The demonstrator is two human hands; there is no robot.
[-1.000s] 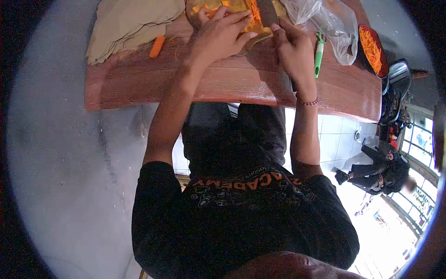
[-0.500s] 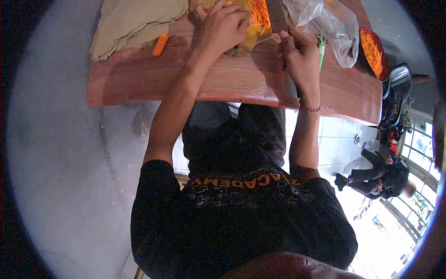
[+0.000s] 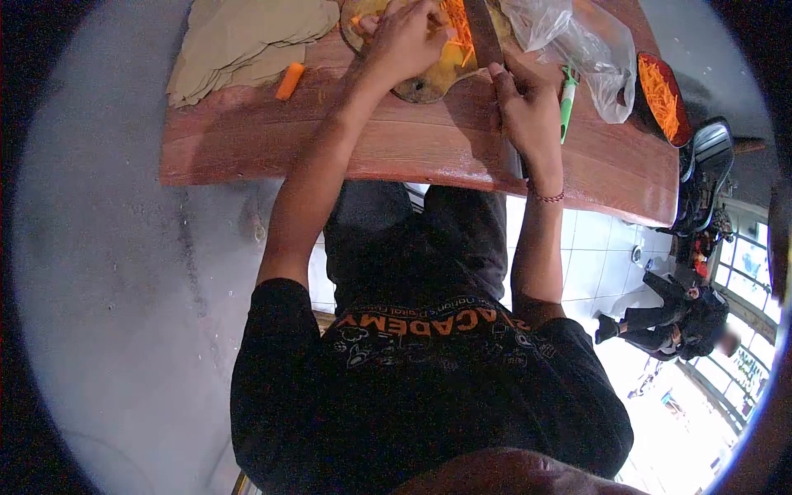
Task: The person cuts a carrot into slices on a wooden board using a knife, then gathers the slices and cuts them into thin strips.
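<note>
A rounded, see-through cutting board (image 3: 433,87) lies on the wooden table, with shredded carrot (image 3: 459,31) on it. Over the board my left hand (image 3: 410,41) is closed, its fingers curled; bits of orange carrot show beside the fingertips, but what it grips is hidden. My right hand (image 3: 530,107) is wrapped round the handle of a knife (image 3: 484,35), whose broad dark blade points away from me beside the shreds. To the right of that hand lies a green-and-white peeler (image 3: 568,103). A stub of carrot (image 3: 289,81) rests left of my left forearm.
Sheets of brown paper (image 3: 247,45) overlap at the table's left. A clear plastic bag (image 3: 590,58) lies at the right, beside a dark red bowl (image 3: 681,132) of shredded carrot. The table's front edge (image 3: 396,177) is close to my lap. A person (image 3: 672,318) sits far off at the right.
My left hand has lifted slightly and shifted away from me, showing more of the board. The right hand has moved a little left with the knife, uncovering more of the peeler.
</note>
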